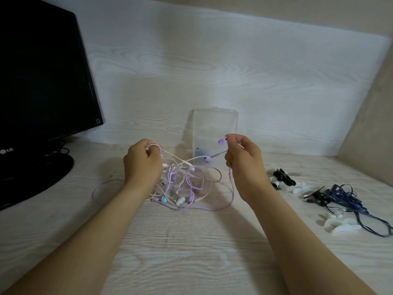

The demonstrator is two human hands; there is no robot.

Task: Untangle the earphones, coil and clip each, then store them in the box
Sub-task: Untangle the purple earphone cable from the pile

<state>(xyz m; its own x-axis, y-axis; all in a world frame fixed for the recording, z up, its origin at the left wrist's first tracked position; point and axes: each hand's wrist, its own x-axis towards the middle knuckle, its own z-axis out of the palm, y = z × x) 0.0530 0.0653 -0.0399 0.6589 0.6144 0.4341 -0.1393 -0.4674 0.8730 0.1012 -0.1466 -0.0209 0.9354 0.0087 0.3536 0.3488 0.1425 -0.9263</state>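
Pale wood-grain bench (191,241), early stage: left grip (142,160) clutches pink loops (153,145), right grip (242,158) pinches purple cord (218,155); pastel earphone tangle (182,184) unsorted.

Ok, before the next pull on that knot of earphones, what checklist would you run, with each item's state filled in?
1. Left hand grips a pale cable: ok.
2. Right hand pinches the purple cable just below its earbud: ok.
3. Purple cable free of the tangle: not ok, it runs back into the knotted pile on the table.
4. Clear box standing behind the hands: ok; whether its top is open, cannot tell.
5. White clips lying ready to the right: ok.
6. Dark blue earphones apart from the tangle: ok.
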